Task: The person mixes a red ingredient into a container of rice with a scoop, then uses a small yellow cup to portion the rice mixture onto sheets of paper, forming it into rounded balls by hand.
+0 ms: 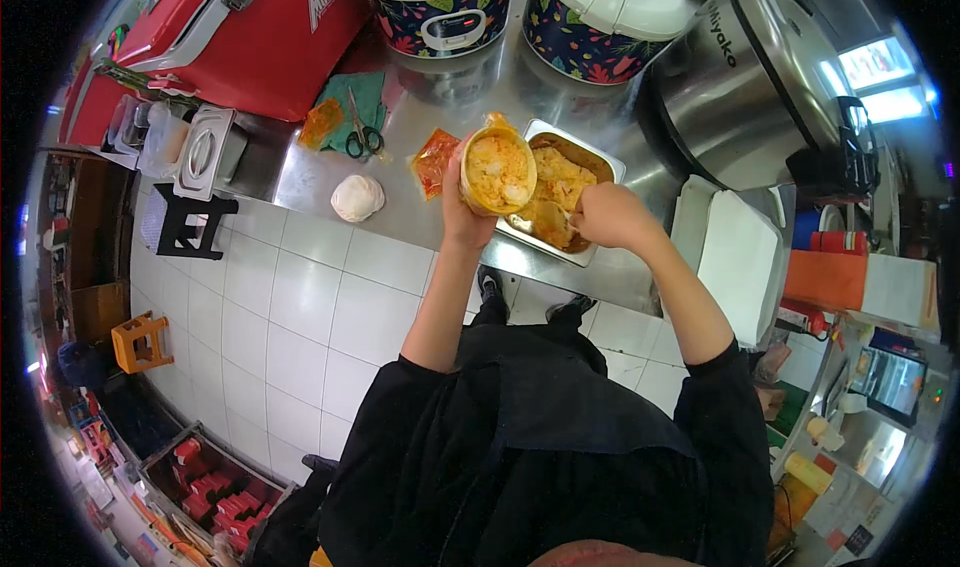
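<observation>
My left hand [463, 215] is wrapped round a yellow-rimmed round tub [474, 179], tilted so its orange-yellow food with pale chunks [500, 167] faces up. Just right of it lies a rectangular steel pan [612, 159] with more yellow-orange food [562, 175] in it. My right hand [612, 217] is closed over the pan's near right side, gripping a spoon [551, 222] whose bowl rests down in the food. Most of the spoon's handle is hidden by my fingers.
On the steel counter [420, 97] lie a red sauce packet [436, 163], scissors [364, 139] on a green cloth [366, 95], an orange packet [320, 124] and a white bundle [357, 198]. Behind stand two patterned pots [440, 17] and a large steel cooker [745, 87]. White containers [738, 252] sit right.
</observation>
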Demonstrator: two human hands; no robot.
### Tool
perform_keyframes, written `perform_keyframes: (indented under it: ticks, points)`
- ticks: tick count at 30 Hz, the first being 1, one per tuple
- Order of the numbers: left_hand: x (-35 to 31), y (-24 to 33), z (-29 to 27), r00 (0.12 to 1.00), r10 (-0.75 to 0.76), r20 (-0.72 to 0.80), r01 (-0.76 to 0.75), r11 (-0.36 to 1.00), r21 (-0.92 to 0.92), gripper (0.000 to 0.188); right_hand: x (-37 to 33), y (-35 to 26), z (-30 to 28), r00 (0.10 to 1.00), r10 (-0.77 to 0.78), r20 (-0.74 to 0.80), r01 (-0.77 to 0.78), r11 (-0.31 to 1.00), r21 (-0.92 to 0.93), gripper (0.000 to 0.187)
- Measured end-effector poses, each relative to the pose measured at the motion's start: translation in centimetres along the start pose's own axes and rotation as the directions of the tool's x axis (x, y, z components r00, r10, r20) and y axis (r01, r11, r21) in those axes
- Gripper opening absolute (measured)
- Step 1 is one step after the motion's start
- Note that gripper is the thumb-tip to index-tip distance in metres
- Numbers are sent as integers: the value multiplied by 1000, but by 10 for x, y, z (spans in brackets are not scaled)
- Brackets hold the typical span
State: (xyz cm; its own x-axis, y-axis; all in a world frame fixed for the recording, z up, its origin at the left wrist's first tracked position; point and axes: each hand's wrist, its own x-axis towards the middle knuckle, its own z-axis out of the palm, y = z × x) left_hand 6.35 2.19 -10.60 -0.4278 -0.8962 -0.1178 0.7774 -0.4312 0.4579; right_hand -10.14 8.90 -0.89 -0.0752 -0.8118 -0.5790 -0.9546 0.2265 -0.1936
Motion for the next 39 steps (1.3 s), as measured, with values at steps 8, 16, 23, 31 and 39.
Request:
perform_keyframes:
  ticks: [8, 16, 23, 31, 39]
  points:
    - [-8, 2, -2, 999, 2, -36, -6, 995, -98, 56, -26, -8, 11, 973, 78, -217, -54, 992, 112, 25]
    - [-6, 3, 3, 999, -22, -50, 14, 990, -137, 57, -15, -7, 24, 974, 144, -173, -123, 985, 123, 25]
    - [-5, 5, 8, 999, -13, 31, 19, 984, -175, 46, 1, 24, 53, 982, 69, -178, 41, 834, 551, 27]
    - [-8, 6, 4, 1000, -4, 31, 8, 992, -128, 51, -25, 57, 54, 982, 122, -141, 43, 587, 809, 28]
    - [-16, 24, 33, 990, 140, 1, -131, 925, 357, 44, -67, 65, 31, 931, 121, -344, 254, 460, 851, 24]
